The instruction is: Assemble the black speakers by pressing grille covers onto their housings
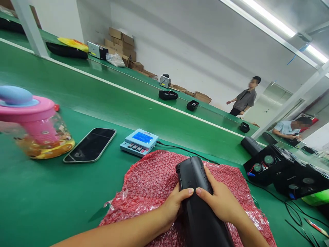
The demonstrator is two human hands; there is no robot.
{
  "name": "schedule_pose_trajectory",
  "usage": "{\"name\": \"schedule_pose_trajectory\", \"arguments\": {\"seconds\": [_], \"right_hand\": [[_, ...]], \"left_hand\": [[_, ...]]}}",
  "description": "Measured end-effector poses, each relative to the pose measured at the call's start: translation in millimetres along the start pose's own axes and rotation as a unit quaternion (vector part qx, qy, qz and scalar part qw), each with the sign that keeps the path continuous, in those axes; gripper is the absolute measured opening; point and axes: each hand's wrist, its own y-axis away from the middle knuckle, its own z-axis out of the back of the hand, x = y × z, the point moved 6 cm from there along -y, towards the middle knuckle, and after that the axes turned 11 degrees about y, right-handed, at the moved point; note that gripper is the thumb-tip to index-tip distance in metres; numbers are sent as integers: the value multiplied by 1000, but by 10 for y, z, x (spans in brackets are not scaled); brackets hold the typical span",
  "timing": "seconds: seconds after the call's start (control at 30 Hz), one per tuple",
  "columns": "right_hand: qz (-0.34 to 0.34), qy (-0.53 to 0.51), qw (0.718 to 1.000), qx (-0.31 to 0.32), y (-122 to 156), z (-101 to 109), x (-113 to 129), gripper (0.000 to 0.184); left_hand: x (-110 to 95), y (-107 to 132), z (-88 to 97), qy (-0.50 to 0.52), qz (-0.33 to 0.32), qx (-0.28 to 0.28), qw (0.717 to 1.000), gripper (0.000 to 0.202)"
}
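A long black speaker housing (196, 192) lies on a sheet of red bubble wrap (149, 181) on the green work surface. My left hand (174, 204) grips its left side, thumb across the top. My right hand (221, 199) wraps its right side, thumb meeting the left thumb on top. Both hands are closed on the housing.
A smartphone (90, 144) lies face up at left, beside a pink-lidded clear bottle (36, 127). A small blue-screened tester (139, 141) with a cable sits behind the wrap. Open black speaker units (285, 171) and loose wires lie at right. Two people are at the far right.
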Motion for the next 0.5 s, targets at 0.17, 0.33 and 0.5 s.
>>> {"name": "schedule_pose_trajectory", "arguments": {"seconds": [0.17, 0.33, 0.5], "right_hand": [[15, -2, 1000, -5, 7, -3, 27, 85], [10, 43, 999, 9, 20, -7, 60, 88], [25, 45, 998, 24, 30, 3, 131, 93]], "left_hand": [[-4, -3, -9, 6, -9, -3, 1000, 81], [10, 6, 16, -3, 0, -9, 1000, 87], [15, 71, -1, 11, 27, -3, 1000, 90]]}}
